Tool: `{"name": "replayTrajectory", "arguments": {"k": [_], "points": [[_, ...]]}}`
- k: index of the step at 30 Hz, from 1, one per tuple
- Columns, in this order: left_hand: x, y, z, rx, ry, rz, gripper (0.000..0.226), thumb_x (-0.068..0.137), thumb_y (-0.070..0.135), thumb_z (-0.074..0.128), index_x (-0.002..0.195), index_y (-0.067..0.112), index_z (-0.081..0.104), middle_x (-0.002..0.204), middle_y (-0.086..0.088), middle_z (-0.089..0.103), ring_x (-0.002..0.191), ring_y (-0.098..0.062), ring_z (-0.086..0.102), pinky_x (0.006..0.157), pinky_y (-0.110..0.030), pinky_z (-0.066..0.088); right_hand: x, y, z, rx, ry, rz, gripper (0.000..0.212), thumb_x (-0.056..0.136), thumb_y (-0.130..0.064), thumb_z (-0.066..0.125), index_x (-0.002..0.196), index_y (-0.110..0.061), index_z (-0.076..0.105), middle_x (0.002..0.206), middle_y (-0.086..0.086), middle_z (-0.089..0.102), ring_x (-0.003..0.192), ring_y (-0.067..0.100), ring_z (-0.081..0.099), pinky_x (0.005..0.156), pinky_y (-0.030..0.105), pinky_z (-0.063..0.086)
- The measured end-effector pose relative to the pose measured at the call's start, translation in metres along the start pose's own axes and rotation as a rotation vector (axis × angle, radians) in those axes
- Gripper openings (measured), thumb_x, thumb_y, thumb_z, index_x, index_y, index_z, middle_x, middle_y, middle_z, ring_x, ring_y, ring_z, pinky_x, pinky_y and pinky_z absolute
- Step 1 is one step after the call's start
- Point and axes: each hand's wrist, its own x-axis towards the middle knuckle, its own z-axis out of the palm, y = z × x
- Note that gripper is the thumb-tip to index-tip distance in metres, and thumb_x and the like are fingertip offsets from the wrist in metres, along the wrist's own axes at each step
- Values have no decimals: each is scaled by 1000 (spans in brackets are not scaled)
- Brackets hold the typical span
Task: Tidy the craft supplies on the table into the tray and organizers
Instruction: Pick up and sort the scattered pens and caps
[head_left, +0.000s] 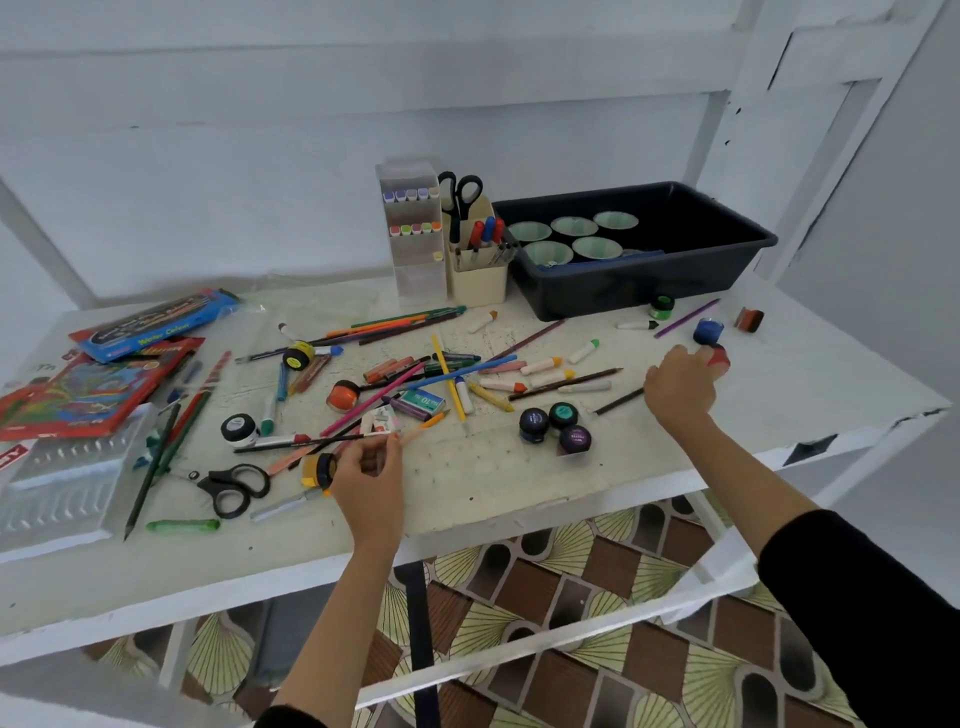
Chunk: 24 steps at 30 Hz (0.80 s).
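Note:
Pencils, crayons, markers and small paint pots litter the white table (519, 467). My left hand (369, 480) is near the front middle and pinches a thin orange-tipped pencil (428, 422) between curled fingers. A yellow paint pot (318, 470) lies just left of that hand. My right hand (678, 387) is over the right side, its fingertips gripping a red paint pot (721, 358). A dark pencil (618, 402) sticks out from under this hand. At the back stand a dark tray (649, 293) holding several green cups, a cream pen holder (478, 283) and a clear marker organizer (418, 275).
Three dark paint pots (553, 423) sit between my hands. A blue pot (707, 330) and a green pot (662, 306) lie near the tray. Black scissors (234, 488), colour boxes (98, 389) and a clear plastic case (57, 488) fill the left side.

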Motion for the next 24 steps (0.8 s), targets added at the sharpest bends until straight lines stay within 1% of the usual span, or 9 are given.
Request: {"name": "replayTrajectory", "arguments": {"k": [2, 4, 8, 10, 13, 16, 18, 20, 24], "points": [[0, 0, 0, 1, 2, -1, 6, 87, 16, 65, 89, 10, 67, 78, 1, 61, 70, -4, 52, 63, -9, 42, -3, 0, 3, 7, -7, -16, 29, 94, -10, 51, 121, -1, 47, 146, 22, 28, 130, 35, 35, 85, 34, 46], [0, 1, 0, 9, 5, -3, 7, 87, 16, 64, 89, 10, 66, 79, 0, 61, 70, -4, 52, 64, -10, 41, -7, -1, 4, 35, -44, -33, 28, 92, -6, 54, 118, 1, 49, 146, 24, 25, 132, 35, 32, 90, 34, 44], [-2, 2, 0, -8, 6, 16, 8, 88, 16, 64, 90, 9, 67, 82, -2, 63, 73, -9, 55, 65, -13, 43, -10, -5, 2, 166, -123, -35, 21, 90, -7, 56, 110, 0, 51, 140, 24, 27, 115, 35, 41, 77, 31, 36], [-2, 2, 0, -16, 11, 16, 10, 87, 17, 65, 92, 9, 67, 84, -3, 64, 75, -9, 56, 66, -11, 45, -8, -7, 0, 218, -180, -54, 19, 89, -15, 59, 102, -3, 51, 126, 23, 40, 108, 31, 44, 75, 29, 33], [-2, 2, 1, -19, 26, 31, 11, 87, 16, 65, 95, 8, 66, 89, -4, 63, 75, -5, 54, 68, -9, 46, -7, -12, -4, 327, -214, -91, 18, 90, -16, 59, 89, 2, 56, 87, 17, 54, 88, 27, 50, 66, 28, 40], [-3, 3, 4, 16, 40, 67, 10, 87, 13, 65, 96, 8, 64, 91, -5, 59, 75, -9, 52, 71, -16, 46, -15, -22, -13, 480, -202, -152, 23, 88, -11, 62, 104, 6, 64, 99, 22, 63, 94, 32, 60, 83, 35, 50], [-2, 3, 5, 22, 41, 63, 11, 86, 12, 65, 96, 8, 64, 91, -8, 59, 79, -15, 51, 75, -25, 46, -26, -33, -23, 591, -211, -202, 29, 85, -14, 67, 111, -1, 62, 102, 12, 63, 92, 23, 60, 79, 30, 50], [-2, 2, 6, 19, 39, 60, 9, 86, 12, 65, 95, 10, 64, 91, -9, 59, 79, -16, 51, 75, -28, 46, -37, -44, -30, 676, -272, -242, 34, 83, -16, 69, 114, -5, 61, 105, 12, 64, 92, 20, 61, 78, 30, 54], [-1, -1, 4, 1, 50, 47, 8, 87, 13, 65, 94, 12, 63, 94, -8, 61, 83, -18, 56, 77, -27, 48, -64, -58, -40, 847, -542, -290, 32, 83, -8, 69, 113, -3, 60, 103, 17, 66, 86, 24, 68, 70, 32, 59]]}}
